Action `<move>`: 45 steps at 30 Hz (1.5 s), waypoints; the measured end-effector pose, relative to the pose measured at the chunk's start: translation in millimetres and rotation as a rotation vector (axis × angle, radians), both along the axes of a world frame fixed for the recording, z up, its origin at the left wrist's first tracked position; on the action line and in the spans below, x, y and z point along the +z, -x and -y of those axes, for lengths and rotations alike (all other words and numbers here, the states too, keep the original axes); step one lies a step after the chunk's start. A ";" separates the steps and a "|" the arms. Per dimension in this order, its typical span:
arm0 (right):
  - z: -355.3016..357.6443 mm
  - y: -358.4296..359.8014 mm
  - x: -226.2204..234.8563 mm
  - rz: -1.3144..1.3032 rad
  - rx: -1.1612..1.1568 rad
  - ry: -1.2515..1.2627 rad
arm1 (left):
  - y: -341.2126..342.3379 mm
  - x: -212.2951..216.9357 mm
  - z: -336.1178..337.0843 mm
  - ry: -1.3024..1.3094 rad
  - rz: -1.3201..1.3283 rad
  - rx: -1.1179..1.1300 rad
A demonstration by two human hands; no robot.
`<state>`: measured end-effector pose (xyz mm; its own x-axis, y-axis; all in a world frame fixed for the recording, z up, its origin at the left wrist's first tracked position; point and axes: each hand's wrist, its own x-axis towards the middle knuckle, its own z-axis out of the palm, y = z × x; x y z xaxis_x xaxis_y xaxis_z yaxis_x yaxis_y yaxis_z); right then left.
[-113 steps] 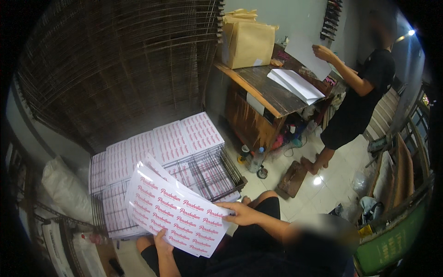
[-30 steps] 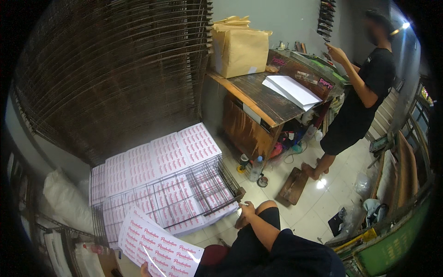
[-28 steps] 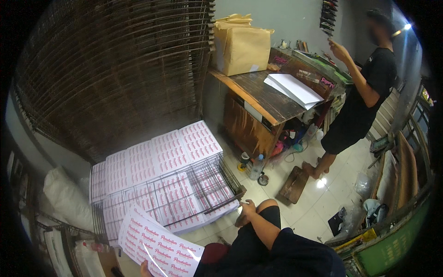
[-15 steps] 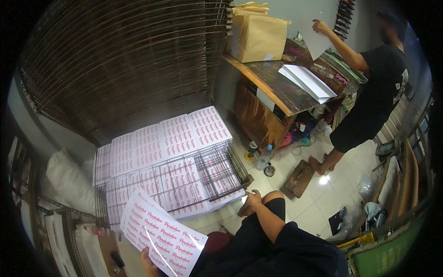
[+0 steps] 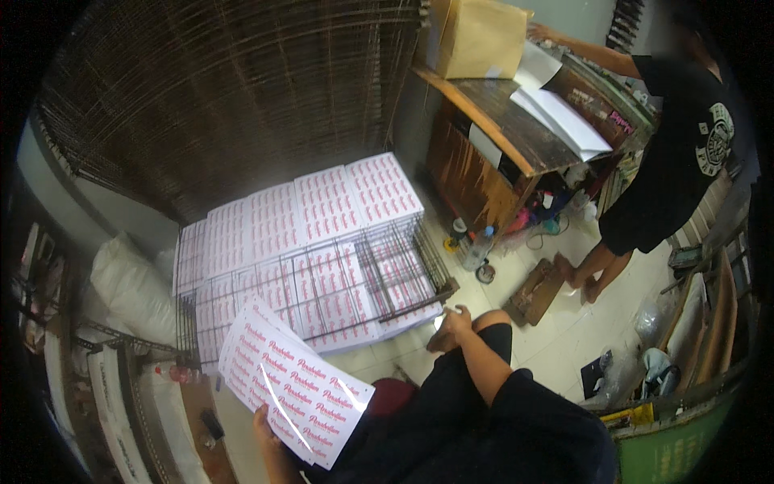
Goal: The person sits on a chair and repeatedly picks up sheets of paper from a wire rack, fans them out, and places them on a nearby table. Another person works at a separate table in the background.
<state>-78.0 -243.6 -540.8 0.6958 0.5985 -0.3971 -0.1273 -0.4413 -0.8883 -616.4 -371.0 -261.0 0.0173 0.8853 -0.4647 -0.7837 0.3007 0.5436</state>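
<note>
A few white sheets printed with rows of red lettering are in my left hand, its fingers closed on their lower left edge. The sheets overlap slightly, and light glares off the top one. My right hand hangs beside my bent knee with its fingers apart and nothing visible in it. In front of me, more printed sheets lie in rows on a low drying rack. Part of them sits beneath a lowered wire shelf, whose corner is close to my right hand.
Raised wire shelves fill the upper left. At a wooden table, a person in black reaches over white paper beside a cardboard box. A wooden block and bottle stand on the floor; a white sack is left.
The view has shifted, moving the scene. The co-worker's arm has lowered, bringing a raised white sheet down onto the table. My left hand still holds the printed sheets.
</note>
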 end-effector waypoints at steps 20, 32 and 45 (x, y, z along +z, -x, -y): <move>-24.5 21.5 -22.8 -0.113 0.053 0.258 | 24.0 -16.6 5.7 0.044 -0.073 -0.003; -43.0 20.8 -13.9 0.110 0.307 0.545 | 36.1 -15.5 2.8 0.164 -0.349 -0.020; -42.7 36.9 72.8 -0.199 0.098 0.419 | 63.5 -40.9 5.4 0.197 -0.357 -0.025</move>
